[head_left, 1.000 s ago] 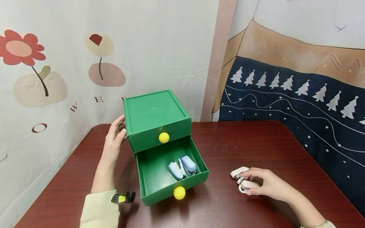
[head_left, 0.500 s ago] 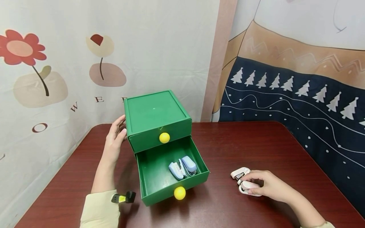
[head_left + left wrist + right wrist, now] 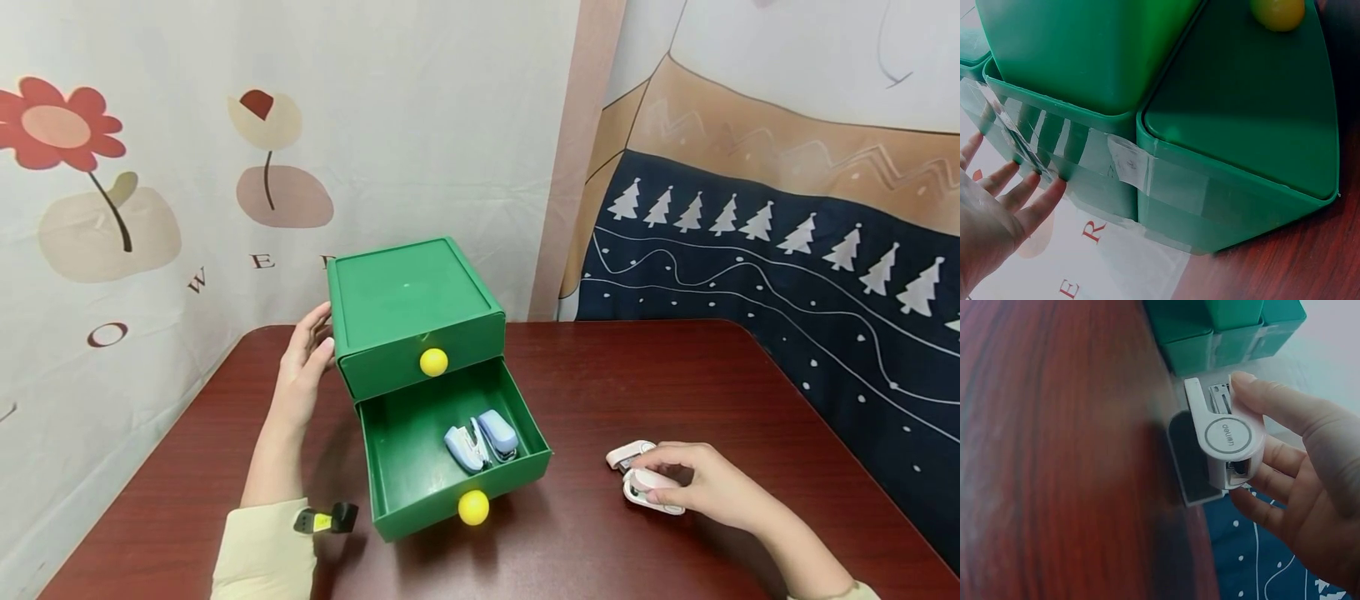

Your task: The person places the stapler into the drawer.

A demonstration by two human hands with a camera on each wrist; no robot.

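My left hand (image 3: 303,371) rests its fingertips against the left side of a green two-drawer box (image 3: 408,292), fingers extended along the taped wall in the left wrist view. The lower drawer (image 3: 405,517) is pulled out, and light blue staplers (image 3: 495,435) lie inside it. At the right, my right hand (image 3: 705,487) pinches a small white stapler (image 3: 1229,434) between thumb and fingers, its round logo facing the wrist camera. Another white stapler (image 3: 621,455) lies just beyond the held one on the table, partly covered by my fingers.
The box has round yellow knobs on its upper drawer (image 3: 420,367) and lower drawer. A black and yellow wrist device (image 3: 330,520) juts from the left sleeve. The dark red table (image 3: 592,375) ends at printed curtains (image 3: 450,125) behind.
The white stapler in my right hand has shifted slightly and tilted, its base turned more toward the box. The left hand, box and blue staplers stay put.
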